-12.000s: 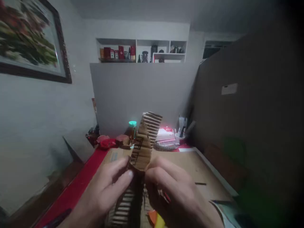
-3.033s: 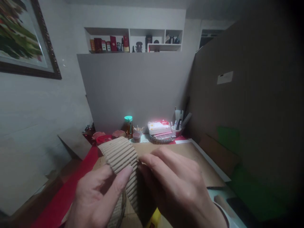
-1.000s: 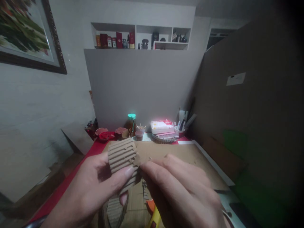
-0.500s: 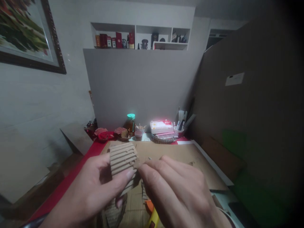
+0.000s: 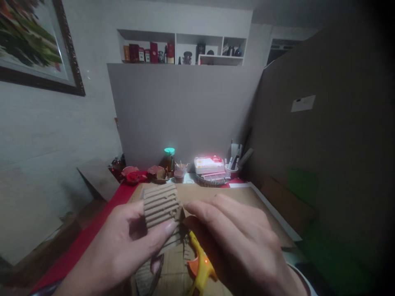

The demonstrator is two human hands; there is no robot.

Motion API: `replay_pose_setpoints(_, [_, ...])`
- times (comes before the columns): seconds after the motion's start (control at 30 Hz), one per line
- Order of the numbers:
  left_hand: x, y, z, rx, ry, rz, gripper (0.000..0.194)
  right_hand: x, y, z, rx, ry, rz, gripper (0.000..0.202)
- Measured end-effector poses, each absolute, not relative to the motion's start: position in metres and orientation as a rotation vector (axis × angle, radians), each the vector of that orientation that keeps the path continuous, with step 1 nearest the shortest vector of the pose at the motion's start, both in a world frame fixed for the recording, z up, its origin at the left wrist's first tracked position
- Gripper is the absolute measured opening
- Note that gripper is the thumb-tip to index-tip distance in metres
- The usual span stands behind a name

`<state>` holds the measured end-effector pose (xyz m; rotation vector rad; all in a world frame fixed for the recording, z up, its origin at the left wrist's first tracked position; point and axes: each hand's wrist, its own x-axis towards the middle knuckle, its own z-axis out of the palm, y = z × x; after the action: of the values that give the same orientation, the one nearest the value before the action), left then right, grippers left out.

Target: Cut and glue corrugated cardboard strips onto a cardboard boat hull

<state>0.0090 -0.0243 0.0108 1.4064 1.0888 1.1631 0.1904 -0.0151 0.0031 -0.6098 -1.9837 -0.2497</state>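
A ribbed piece of corrugated cardboard [image 5: 160, 205] is gripped in my left hand [image 5: 123, 242], its thumb pressed across the front and the fingers behind. My right hand [image 5: 237, 238] is at the right edge of that piece, fingertips close together; whatever may be between them is hidden. Below the hands, a yellow glue gun [image 5: 202, 267] with an orange trigger and a small red light lies on the cardboard sheet [image 5: 197, 193]. Another ribbed cardboard piece [image 5: 145, 277] is partly visible under my left hand.
Along the back edge stand a jar with a turquoise lid [image 5: 169, 158], a small cup [image 5: 179, 176], a basket [image 5: 212, 181] with a white pack [image 5: 210, 164], and a pen cup [image 5: 231, 169]. A grey panel [image 5: 185, 107] rises behind.
My right hand has shifted slightly and its fingers are raised and straighter, uncovering more of the yellow glue gun. My left hand still holds the ribbed piece in nearly the same place.
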Motion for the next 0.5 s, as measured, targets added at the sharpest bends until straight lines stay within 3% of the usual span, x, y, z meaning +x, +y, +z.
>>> replay_pose_setpoints(0.13, [0.01, -0.025, 0.007, 1.438, 1.097, 1.162, 0.019, 0.187, -0.014, 0.002, -0.569, -2.05, -0.24, 0.016])
replay_pose_setpoints(0.5, [0.009, -0.023, -0.008, 1.726, 1.147, 1.308, 0.021, 0.172, -0.005, -0.021, -0.651, -1.894, -0.435, 0.023])
